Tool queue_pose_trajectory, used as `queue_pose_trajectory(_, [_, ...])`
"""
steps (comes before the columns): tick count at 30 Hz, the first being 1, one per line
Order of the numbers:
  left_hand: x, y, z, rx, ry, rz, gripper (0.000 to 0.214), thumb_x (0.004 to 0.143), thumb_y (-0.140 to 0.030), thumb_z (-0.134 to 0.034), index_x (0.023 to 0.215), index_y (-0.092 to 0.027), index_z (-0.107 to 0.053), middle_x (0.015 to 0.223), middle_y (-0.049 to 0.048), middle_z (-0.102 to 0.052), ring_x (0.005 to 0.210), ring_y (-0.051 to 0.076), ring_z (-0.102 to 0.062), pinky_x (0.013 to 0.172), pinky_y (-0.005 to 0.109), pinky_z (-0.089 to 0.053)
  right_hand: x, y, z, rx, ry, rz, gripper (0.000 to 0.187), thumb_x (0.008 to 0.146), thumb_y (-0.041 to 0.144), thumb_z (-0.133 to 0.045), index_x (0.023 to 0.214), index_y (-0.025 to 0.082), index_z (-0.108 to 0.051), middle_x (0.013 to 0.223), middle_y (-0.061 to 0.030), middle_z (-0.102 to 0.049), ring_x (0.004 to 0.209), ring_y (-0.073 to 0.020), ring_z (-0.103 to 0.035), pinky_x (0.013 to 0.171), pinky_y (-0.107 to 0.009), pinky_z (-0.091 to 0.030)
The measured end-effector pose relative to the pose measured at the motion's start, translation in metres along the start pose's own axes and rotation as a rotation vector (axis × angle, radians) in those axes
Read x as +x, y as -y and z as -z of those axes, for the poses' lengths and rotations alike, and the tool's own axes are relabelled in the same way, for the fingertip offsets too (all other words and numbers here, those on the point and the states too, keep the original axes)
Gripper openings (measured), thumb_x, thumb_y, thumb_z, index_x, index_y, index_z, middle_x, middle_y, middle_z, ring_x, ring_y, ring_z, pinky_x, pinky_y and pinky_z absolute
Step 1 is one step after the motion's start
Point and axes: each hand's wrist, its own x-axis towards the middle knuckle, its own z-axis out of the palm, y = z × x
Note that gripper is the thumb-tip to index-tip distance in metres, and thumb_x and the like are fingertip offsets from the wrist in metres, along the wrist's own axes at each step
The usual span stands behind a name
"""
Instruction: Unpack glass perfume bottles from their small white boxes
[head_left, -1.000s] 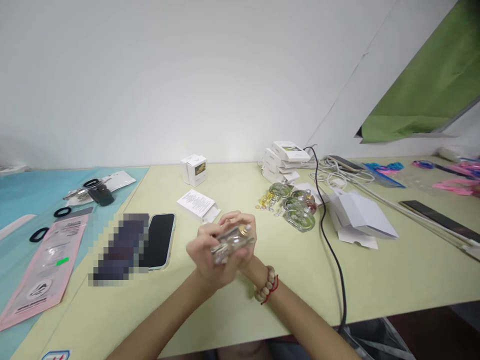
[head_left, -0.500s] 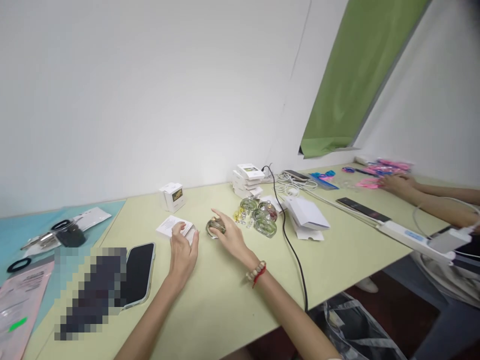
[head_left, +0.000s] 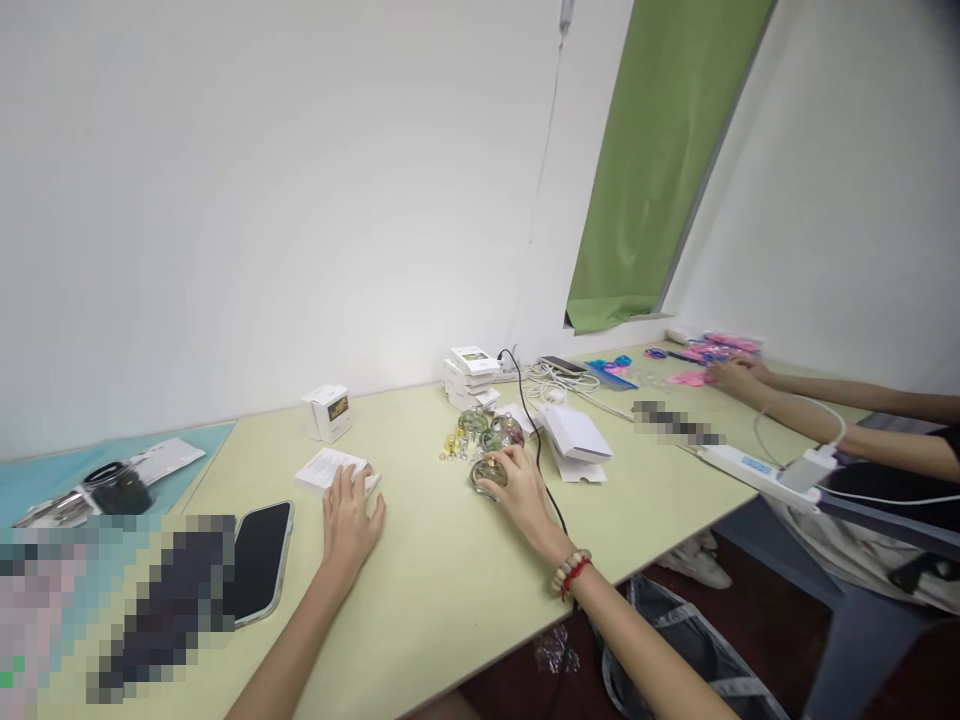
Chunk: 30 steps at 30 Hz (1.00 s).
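My left hand [head_left: 351, 525] lies flat with its fingers spread, its fingertips on a small flat white box [head_left: 319, 466]. Further right, my right hand [head_left: 525, 500] has its fingers closed round a round greenish glass piece [head_left: 483, 480] that is on or just above the table; its exact kind I cannot make out. Right behind it sit several similar glass pieces [head_left: 472, 420], one with a reddish tint. Small yellow and clear bits [head_left: 452, 445] lie to their left.
A white box with a picture [head_left: 330, 415] stands near the wall, and several more boxes [head_left: 472, 375] are stacked further right. A black cable [head_left: 531, 415] runs past an opened white box [head_left: 576, 435]. A phone [head_left: 261, 560] lies left. Another person's hands [head_left: 735, 375] handle pink items.
My right hand has moved right with the glass piece, to the front of the glass group. My left hand has flattened from a curled pose over the white box. The view has shifted right.
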Motion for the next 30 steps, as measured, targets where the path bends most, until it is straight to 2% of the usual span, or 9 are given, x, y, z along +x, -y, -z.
queue_pose_trajectory(3, [-0.004,0.009,-0.002,0.135,-0.030,0.127,0.055,0.076,-0.043,-0.047,0.120,-0.011,-0.044,0.133,0.0191,-0.031,0.128,0.036,-0.018,0.097,0.051,-0.023,0.005,-0.005,-0.001,-0.150,-0.054,0.023,0.037,0.075,0.025,-0.060,0.111,0.022,-0.054,0.099,-0.0095,-0.050,0.096,-0.0268,-0.045,0.081,-0.041,-0.037])
queue_pose_trajectory(7, [-0.004,0.013,0.002,0.077,0.132,0.183,0.052,0.079,-0.046,-0.043,0.121,-0.014,-0.046,0.131,0.0187,-0.035,0.111,0.034,-0.042,0.088,0.048,-0.033,0.012,0.007,-0.002,-0.109,-0.032,0.061,0.046,0.077,0.017,-0.053,0.122,0.021,-0.046,0.105,-0.0116,-0.048,0.097,-0.0260,-0.044,0.084,-0.041,-0.036])
queue_pose_trajectory(11, [-0.002,-0.003,0.014,-0.233,0.223,0.053,0.038,0.086,-0.040,-0.033,0.115,-0.020,-0.048,0.113,0.0099,-0.050,0.101,0.022,-0.049,0.087,0.039,-0.037,0.020,0.051,-0.014,0.051,0.276,0.359,0.068,0.069,0.031,-0.063,0.131,0.026,-0.035,0.128,-0.0100,-0.036,0.118,-0.0270,-0.032,0.098,-0.042,-0.027])
queue_pose_trajectory(14, [-0.001,-0.010,0.019,-0.441,0.187,0.049,0.032,0.088,-0.035,-0.030,0.110,-0.018,-0.046,0.104,0.0072,-0.051,0.090,0.016,-0.051,0.085,0.035,-0.039,0.023,0.084,-0.039,0.084,0.479,0.348,0.094,0.059,0.058,-0.064,0.138,0.028,-0.021,0.141,-0.0131,-0.014,0.128,-0.0370,-0.013,0.100,-0.053,-0.015])
queue_pose_trajectory(16, [-0.001,-0.007,0.020,-0.510,0.102,0.128,0.030,0.087,-0.035,-0.032,0.107,-0.017,-0.046,0.103,0.0077,-0.050,0.087,0.016,-0.050,0.083,0.034,-0.040,0.022,0.096,-0.055,0.105,0.594,0.256,0.090,0.063,0.059,-0.059,0.138,0.027,-0.022,0.136,-0.0155,-0.024,0.121,-0.0370,-0.026,0.097,-0.053,-0.022])
queue_pose_trajectory(19, [0.000,0.006,0.019,-0.580,-0.029,0.288,0.029,0.086,-0.036,-0.034,0.104,-0.016,-0.045,0.102,0.0079,-0.050,0.083,0.016,-0.049,0.077,0.032,-0.042,0.020,0.104,-0.064,0.133,0.629,0.226,0.080,0.065,0.045,-0.061,0.136,0.028,-0.029,0.119,-0.0128,-0.040,0.107,-0.0303,-0.041,0.090,-0.045,-0.034])
queue_pose_trajectory(22, [0.002,0.016,0.015,-0.617,-0.147,0.399,0.029,0.085,-0.036,-0.037,0.105,-0.016,-0.043,0.102,0.0073,-0.050,0.081,0.015,-0.049,0.072,0.029,-0.043,0.024,0.098,-0.042,0.233,0.524,0.247,0.074,0.066,0.046,-0.061,0.133,0.030,-0.034,0.114,-0.0098,-0.041,0.104,-0.0258,-0.043,0.089,-0.038,-0.038])
queue_pose_trajectory(25, [0.002,0.018,0.010,-0.664,-0.187,0.429,0.037,0.082,-0.038,-0.042,0.112,-0.018,-0.034,0.103,0.0067,-0.048,0.076,0.012,-0.048,0.068,0.027,-0.044,0.041,0.073,0.000,0.216,0.168,0.151,0.070,0.071,0.047,-0.057,0.134,0.026,-0.034,0.119,-0.0106,-0.035,0.107,-0.0235,-0.041,0.093,-0.035,-0.036])
queue_pose_trajectory(30, [-0.003,0.010,0.003,-0.632,-0.058,0.325,0.043,0.082,-0.038,-0.043,0.117,-0.019,-0.024,0.106,0.0077,-0.044,0.076,0.011,-0.047,0.056,0.021,-0.043,0.077,-0.022,0.061,-0.125,-0.307,-0.080,0.061,0.075,0.048,-0.051,0.129,0.021,-0.042,0.122,-0.0142,-0.032,0.110,-0.0311,-0.036,0.092,-0.046,-0.033])
